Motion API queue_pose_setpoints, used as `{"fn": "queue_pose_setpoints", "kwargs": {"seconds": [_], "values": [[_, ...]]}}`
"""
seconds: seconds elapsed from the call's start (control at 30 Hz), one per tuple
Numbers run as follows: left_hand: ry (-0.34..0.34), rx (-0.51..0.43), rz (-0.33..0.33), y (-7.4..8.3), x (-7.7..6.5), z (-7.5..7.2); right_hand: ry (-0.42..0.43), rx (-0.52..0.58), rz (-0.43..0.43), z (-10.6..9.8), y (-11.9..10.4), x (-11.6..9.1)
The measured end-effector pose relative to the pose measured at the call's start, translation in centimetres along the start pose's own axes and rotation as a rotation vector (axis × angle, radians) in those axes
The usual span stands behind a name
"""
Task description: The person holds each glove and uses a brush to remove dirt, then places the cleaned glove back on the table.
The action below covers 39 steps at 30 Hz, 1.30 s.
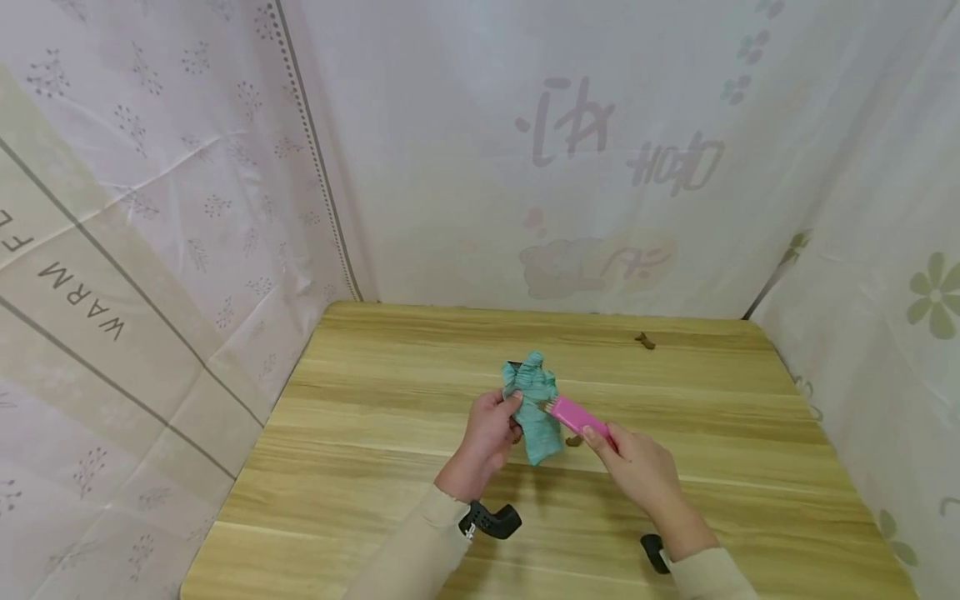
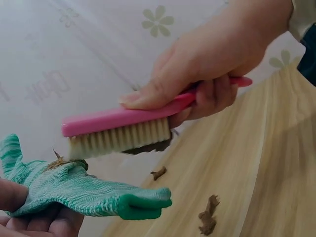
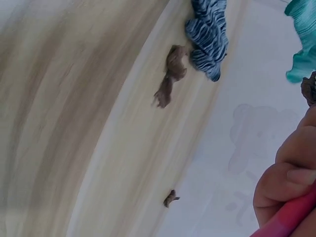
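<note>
A teal knitted glove (image 1: 540, 437) is held up off the table by my left hand (image 1: 486, 437), thumb on top and fingers beneath. My right hand (image 1: 643, 468) grips a pink brush (image 1: 577, 418) by its handle. In the left wrist view, the pale bristles (image 2: 118, 138) meet the glove beside a brown clump (image 2: 58, 162) stuck to the knit. Another dark brown lump (image 2: 150, 147) shows behind the bristles' lower edge. Only part of the right hand (image 3: 291, 177), the handle and the glove's fingers appears in the right wrist view.
A dark blue and white knitted piece (image 3: 208, 42) lies on the wooden table (image 1: 375, 492), mostly hidden behind the teal glove in the head view. Brown scraps lie about, one (image 1: 645, 341) near the back edge, another (image 1: 573, 441) beside the glove. Patterned cloth (image 1: 450, 167) hangs around the table.
</note>
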<state>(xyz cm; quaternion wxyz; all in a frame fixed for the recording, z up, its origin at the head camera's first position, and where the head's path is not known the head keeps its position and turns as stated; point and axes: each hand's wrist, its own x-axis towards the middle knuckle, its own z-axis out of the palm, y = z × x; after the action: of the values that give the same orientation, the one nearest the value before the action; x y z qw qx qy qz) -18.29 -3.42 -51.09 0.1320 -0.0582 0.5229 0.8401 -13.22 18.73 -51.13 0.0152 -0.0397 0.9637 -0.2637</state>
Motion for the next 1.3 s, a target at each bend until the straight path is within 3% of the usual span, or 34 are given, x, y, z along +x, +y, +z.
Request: {"fn": "queue_pose_setpoints", "kwargs": {"seconds": [0.2, 0.43, 0.6, 1.07, 1.3], "values": [[0.012, -0.030, -0.006, 0.7, 0.0, -0.6, -0.003, -0.005, 0.011, -0.1, 0.9, 0.1], [0.003, 0.022, 0.027, 1.3, 0.2, -1.5, -0.018, 0.042, 0.113, -0.8, 1.6, 0.1], [-0.016, 0.007, -0.005, 1.0, 0.1, -1.6, -0.045, 0.045, 0.155, -1.0, 1.8, 0.7], [-0.015, 0.026, -0.015, 0.5, 0.1, -1.8, -0.099, 0.021, 0.221, -1.4, 2.8, 1.5], [-0.024, 0.023, -0.029, 0.2, 0.3, -2.0, -0.122, 0.008, 0.207, -1.7, 3.3, 1.7]]}}
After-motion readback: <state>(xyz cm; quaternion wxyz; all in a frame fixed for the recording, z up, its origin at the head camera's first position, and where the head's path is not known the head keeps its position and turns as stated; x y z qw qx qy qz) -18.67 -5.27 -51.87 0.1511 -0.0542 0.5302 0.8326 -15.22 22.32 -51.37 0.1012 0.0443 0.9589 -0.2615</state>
